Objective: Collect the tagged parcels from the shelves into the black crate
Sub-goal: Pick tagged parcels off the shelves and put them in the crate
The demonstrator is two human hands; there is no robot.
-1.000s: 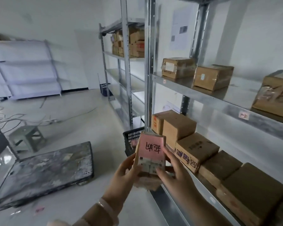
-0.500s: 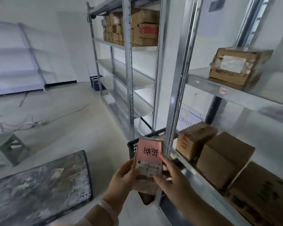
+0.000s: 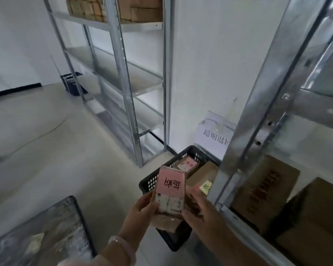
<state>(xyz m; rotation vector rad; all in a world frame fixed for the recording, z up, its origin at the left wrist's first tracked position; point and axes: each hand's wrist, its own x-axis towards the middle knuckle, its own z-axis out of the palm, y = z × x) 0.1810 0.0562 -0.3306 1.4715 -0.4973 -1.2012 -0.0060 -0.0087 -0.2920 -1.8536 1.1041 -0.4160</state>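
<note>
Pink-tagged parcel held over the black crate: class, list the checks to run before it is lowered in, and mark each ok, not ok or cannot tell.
1. Tag present: ok, a pink tag covers the held parcel on its upper face.
2. Grip: ok, the left hand and right hand hold opposite sides.
3. Position: ok, it appears in line with the black crate below.
4. Room inside: cannot tell. A pink-tagged box and a yellow-tagged box lie in the far half, and the near half is hidden.
5. Shelf upright: ok, it stands to the right, apart from both hands.
</note>
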